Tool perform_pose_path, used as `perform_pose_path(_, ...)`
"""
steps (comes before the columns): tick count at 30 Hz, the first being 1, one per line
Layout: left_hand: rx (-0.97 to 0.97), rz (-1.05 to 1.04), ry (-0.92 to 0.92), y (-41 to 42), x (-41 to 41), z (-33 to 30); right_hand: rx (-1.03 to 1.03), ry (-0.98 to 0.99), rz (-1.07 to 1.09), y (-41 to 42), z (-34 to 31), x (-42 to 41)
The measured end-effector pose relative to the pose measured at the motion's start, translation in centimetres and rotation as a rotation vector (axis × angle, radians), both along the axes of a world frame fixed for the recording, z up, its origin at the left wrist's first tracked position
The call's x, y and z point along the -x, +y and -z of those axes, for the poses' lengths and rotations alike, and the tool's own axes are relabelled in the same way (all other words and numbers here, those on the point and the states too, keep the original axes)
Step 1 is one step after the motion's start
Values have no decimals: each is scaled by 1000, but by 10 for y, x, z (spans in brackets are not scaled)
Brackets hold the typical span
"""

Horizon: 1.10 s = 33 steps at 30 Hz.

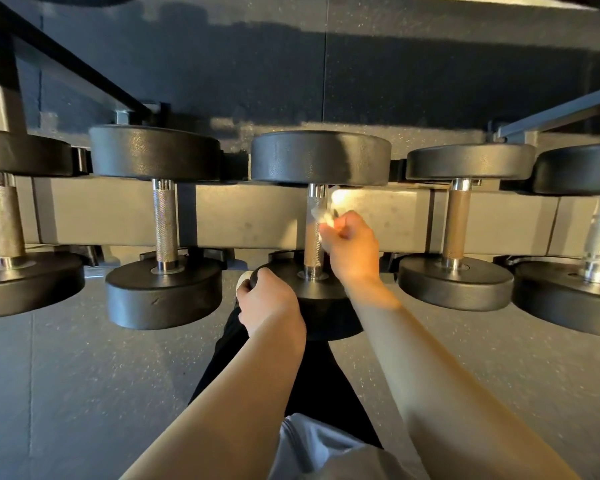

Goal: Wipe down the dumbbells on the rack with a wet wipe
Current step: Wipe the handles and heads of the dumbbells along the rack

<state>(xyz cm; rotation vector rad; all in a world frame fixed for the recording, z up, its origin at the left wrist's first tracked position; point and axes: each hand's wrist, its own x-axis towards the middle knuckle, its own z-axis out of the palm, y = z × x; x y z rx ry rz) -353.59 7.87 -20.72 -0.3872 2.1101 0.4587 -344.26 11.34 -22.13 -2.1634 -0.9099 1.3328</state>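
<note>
Pinching a crumpled white wet wipe point(326, 211), the right hand point(352, 249) holds it against the knurled steel handle point(313, 233) of the middle dumbbell point(321, 157), while the left hand point(265, 299) curls its fingers over the left edge of that dumbbell's near head. Five black round-headed dumbbells sit side by side across the grey rack point(250, 216), handles running near to far, the outermost two cut off by the picture's edges. No writing or brand can be read on any of them. Narrow gaps separate neighbouring heads; the wiping hand works in the wider room between handles. Speckled dark floor point(84, 393) lies open on the near side, left and right of the arms.
</note>
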Motion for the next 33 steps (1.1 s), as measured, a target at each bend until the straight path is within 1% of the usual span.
perform_pose_path(2,4,-11,-6,0,0,-1,146,-113,-237,-7,-3,-9)
perform_pose_path(3,6,-8,-1,0,-1,-1,210,-134,-299,-7,-3,-11)
perform_pose_path(4,10,-4,3,0,-1,0,238,-129,-296,-7,-4,-11)
perform_pose_path(5,15,1,5,0,0,0,217,-87,-233,-5,-4,-9)
perform_pose_path(9,-10,10,12,-1,-2,1,-4,190,234,23,-4,1)
perform_pose_path(11,-17,29,31,-2,-3,5,-29,310,436,35,-6,12)
perform_pose_path(12,-1,24,40,-2,-2,6,-47,363,491,36,-6,18)
perform_pose_path(13,12,7,42,-3,-2,7,-79,390,489,32,-5,23)
perform_pose_path(14,16,-12,37,-3,-1,6,-99,378,425,26,-7,26)
perform_pose_path(17,17,-28,18,-1,-2,2,-108,254,124,12,-1,15)
perform_pose_path(21,29,-33,6,-2,0,3,-84,-61,-313,3,6,-9)
perform_pose_path(23,30,-33,5,-2,0,4,-153,-176,-432,-10,11,-14)
perform_pose_path(25,26,-45,1,-2,-1,5,-218,-210,-443,-18,13,-15)
perform_pose_path(29,40,-35,-6,-2,1,7,-226,-126,-252,2,12,-10)
perform_pose_path(31,41,-29,-2,-2,1,9,-198,-61,-29,23,14,0)
perform_pose_path(33,38,-8,13,-4,0,11,-140,43,268,36,14,13)
